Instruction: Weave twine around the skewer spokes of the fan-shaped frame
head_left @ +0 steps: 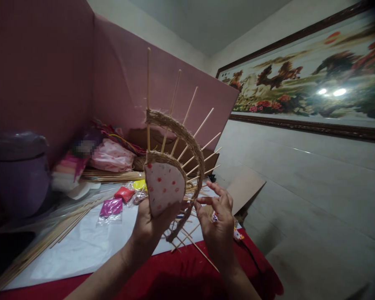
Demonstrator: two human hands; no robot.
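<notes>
**Item 1, frame** (175, 166). Jute-rimmed fabric disc (164, 187), with sticks (187, 110) fanning from twelve round to three o'clock and a rope band (187, 137) woven across them. I held it upright above the counter (181, 277), straight in front of me, probably to keep the sticks clear of the clutter.

**Item 2, left hand** (150, 227). Fingers were closed round the disc's six o'clock edge. It was a low grip, seemingly to leave the weave free.

**Item 3, right hand** (218, 225). It sat at four o'clock of the disc, fingers half spread beside the band's lower end. I could not tell whether they pinched it.

**Item 4, counter stock.** Packets (111, 207) lay at nine o'clock of the frame on a white sheet (87, 246), with spare sticks (43, 241) at eight o'clock. Both were likely laid within reach.
</notes>
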